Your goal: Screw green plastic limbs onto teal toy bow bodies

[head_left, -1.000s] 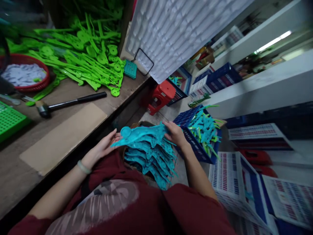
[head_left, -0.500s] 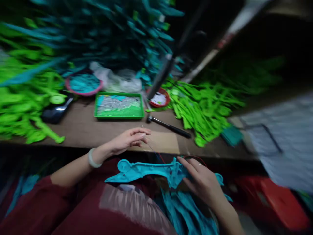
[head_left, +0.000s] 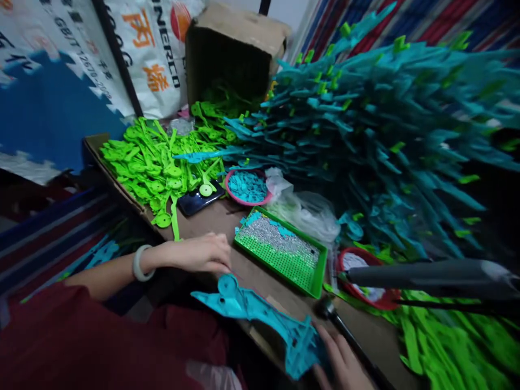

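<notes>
A turquoise molded plastic part (head_left: 260, 314), long and curved with a round disc at one end, is tilted over the bench's front edge. My right hand (head_left: 343, 360) grips its thicker right end; the fingers are partly cut off by the frame. Just above the disc end is my left hand (head_left: 203, 253), fingers curled down and together. What they hold, if anything, is hidden. Close to my right hand lies a hammer (head_left: 353, 338) with a black handle. Beyond my hands, a green perforated tray (head_left: 298, 279) contains small silvery pieces and some turquoise bits.
A pink-rimmed bowl (head_left: 248, 187) of turquoise pieces and a red bowl (head_left: 388, 300) with white pieces stand behind. Lime-green parts (head_left: 158, 162) are heaped at left, beside a dark phone (head_left: 195, 201). A tall turquoise pile (head_left: 365, 124) fills the back; a dark grey rod (head_left: 426, 276) juts in from the right.
My view has swung to the left. My left hand has come down closer to the disc end, its fingers now more curled. My right hand still holds the turquoise part, which slants more.
</notes>
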Tool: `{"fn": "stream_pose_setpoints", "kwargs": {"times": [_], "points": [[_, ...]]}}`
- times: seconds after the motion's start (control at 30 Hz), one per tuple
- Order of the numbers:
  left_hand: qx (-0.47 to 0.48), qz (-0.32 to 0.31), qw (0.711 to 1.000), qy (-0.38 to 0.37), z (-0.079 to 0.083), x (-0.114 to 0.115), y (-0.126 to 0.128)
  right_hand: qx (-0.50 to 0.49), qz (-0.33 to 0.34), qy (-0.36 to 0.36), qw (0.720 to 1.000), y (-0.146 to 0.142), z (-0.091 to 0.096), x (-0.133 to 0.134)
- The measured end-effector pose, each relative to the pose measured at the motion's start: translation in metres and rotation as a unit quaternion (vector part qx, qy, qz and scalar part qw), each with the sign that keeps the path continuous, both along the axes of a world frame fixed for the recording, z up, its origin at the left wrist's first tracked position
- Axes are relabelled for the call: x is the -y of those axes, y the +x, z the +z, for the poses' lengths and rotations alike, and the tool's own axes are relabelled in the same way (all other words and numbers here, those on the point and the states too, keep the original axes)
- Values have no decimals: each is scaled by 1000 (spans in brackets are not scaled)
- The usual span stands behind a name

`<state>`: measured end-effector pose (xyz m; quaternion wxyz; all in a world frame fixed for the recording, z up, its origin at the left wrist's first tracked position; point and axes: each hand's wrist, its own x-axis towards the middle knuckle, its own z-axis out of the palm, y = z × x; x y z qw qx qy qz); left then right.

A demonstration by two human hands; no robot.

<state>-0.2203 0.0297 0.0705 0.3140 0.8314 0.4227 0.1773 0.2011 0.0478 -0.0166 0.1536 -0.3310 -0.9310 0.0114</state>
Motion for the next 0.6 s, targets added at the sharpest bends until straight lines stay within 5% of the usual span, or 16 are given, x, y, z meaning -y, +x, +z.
{"fn": "stream_pose_setpoints", "kwargs": {"times": [0.13, 0.27, 0.37, 0.47, 0.6], "points": [[32, 79, 995, -55, -8, -2, 4, -7, -62, -69, 996, -7, 16, -4], [155, 129, 959, -199, -20, 10, 32, 28, -198, 32, 979, 38, 19, -16], [264, 112, 895, -341, -27, 15, 47, 130, -175, 87, 972, 67, 5, -22], [381, 122, 815, -419, -31, 16, 50, 130, -157, 111, 973, 77, -3, -22], [393, 132, 793, -446, -29, 15, 45, 111, -149, 172, 968, 79, 13, -30]]}}
